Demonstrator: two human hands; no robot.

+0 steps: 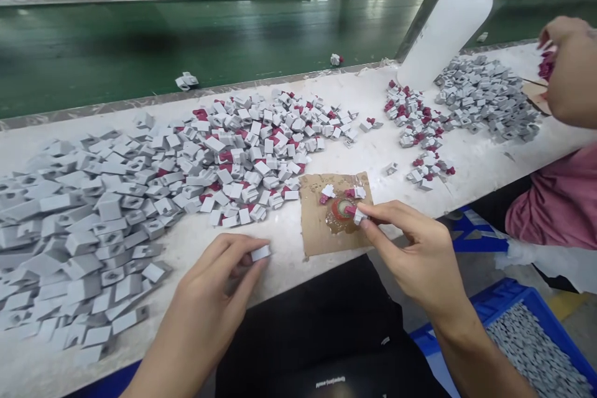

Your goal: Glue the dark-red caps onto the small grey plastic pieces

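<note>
Between the thumb and fingers of my left hand (219, 289) is a small grey plastic block (260, 253), held just above the white table. My right hand (415, 249) pinches a small grey and dark red plastic piece (358, 215) over a brown cardboard square (317, 233). Wet, glossy liquid (342, 224) is spread on the cardboard around a small round red-rimmed dish (338, 208). Two more grey and red pieces lie on the cardboard, one of them a grey and red piece (327, 193) at its upper left.
A big pile of grey blocks (93, 217) covers the left, merging into grey and red pieces (261, 149). A white squeeze bottle (448, 25) stands behind. Beyond runs a green conveyor belt (233, 37). A co-worker's arm (573, 74) is at right, above a blue crate (527, 298).
</note>
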